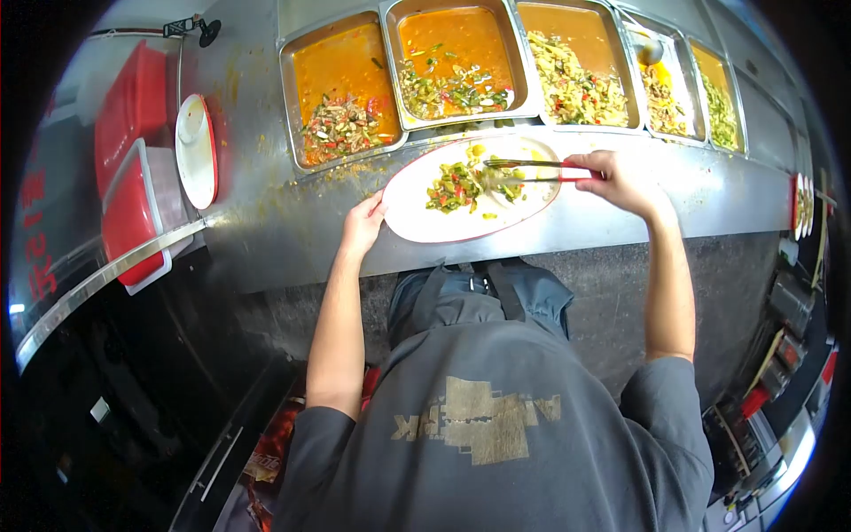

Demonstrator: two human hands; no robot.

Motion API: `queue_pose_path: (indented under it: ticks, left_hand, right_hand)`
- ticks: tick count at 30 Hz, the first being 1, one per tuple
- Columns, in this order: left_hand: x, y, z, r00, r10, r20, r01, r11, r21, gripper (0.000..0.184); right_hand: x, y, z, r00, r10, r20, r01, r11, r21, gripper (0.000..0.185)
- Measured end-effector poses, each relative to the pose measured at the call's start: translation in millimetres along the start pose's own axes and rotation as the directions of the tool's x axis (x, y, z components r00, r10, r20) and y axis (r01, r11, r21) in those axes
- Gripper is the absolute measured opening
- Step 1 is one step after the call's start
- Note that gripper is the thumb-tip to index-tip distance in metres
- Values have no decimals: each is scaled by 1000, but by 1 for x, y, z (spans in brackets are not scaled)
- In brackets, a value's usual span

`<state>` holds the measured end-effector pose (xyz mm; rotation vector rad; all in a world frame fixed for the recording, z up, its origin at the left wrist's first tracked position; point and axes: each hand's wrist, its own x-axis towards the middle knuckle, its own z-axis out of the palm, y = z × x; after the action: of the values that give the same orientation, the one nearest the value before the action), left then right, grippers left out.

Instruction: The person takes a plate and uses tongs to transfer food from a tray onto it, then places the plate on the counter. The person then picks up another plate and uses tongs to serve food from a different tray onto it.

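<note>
A white oval plate (408, 208) with a red rim is on the steel counter edge, below the food pans. My left hand (362, 222) grips its left rim. Chopped green and red vegetables (455, 187) lie in the plate's middle. My right hand (612, 182) is closed around the red handles of metal tongs (532, 165). The tips of the tongs reach over the plate, at some pale green food pieces (510, 189) on its right side. Whether the tips pinch any food, I cannot tell.
Steel pans of stew (341, 80), (452, 44) and chopped vegetables (581, 84) line the counter's far side. A ladle (650, 51) rests in one pan. Another red-rimmed plate (197, 151) and red-and-white containers (133, 195) are at left. Small plates (803, 206) stand at far right.
</note>
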<state>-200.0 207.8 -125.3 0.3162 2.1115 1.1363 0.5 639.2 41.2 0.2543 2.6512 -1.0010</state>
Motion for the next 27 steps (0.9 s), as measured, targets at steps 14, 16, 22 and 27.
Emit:
queue_pose_path:
  ticks: [14,16,22,27]
  left_hand:
    - [0,2,0,1000,-25,-8,26,999,44,36]
    - [1,-1,0,1000,-24,-4,24,999,42,36]
    - [-4,11,-1,999,-28,34,27,1000,12,37]
    - [-2,7,0,999,-46,18,46,999,-1,37]
  right_hand:
    - [64,-1,15,925,255,-281,-259,966,23,42]
    - [90,-3,20,932,267,-247,-295,952,-85,42]
    - [133,-8,34,952,236,-195,-292,890,-350,43]
    - [135,-5,47,959,168,-229,-247,890,-383,35]
